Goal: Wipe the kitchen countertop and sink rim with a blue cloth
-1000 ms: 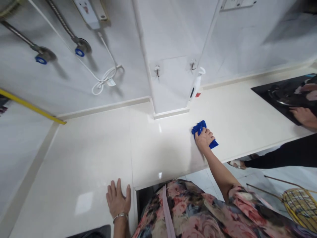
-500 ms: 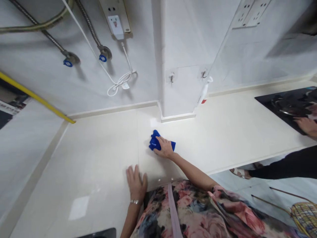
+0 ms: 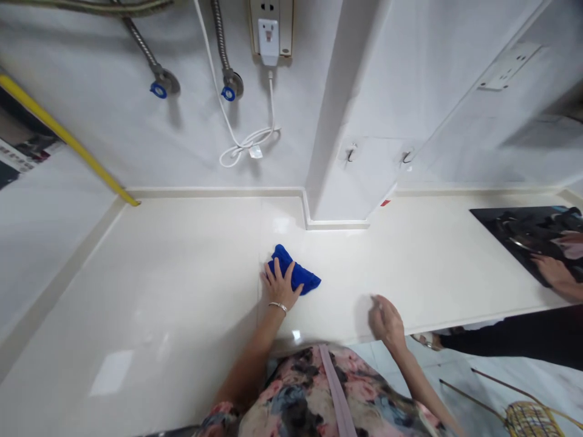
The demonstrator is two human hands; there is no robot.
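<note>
Blue cloth is lying bunched on the pale surface, ctr of frame, a bit below mid-ht. L grip, w/ bracelet at the wrist, is resting on the cloth's L part, fingers spread wide. R grip is sitting lower R of ctr, well apart from the cloth, near the surface's front edge; it's staying narrow, half-curled & blurred, so can't tell if it's holding anything or touching the surface. Upper L: yellow pipe is slanting down to the surface's back corner; 2 blue-handled valves are sticking out of the wall. Top ctr: white plug is sitting in its socket, cord hanging looped. Far R: co-worker's hand is resting by the black cooktop.
</note>
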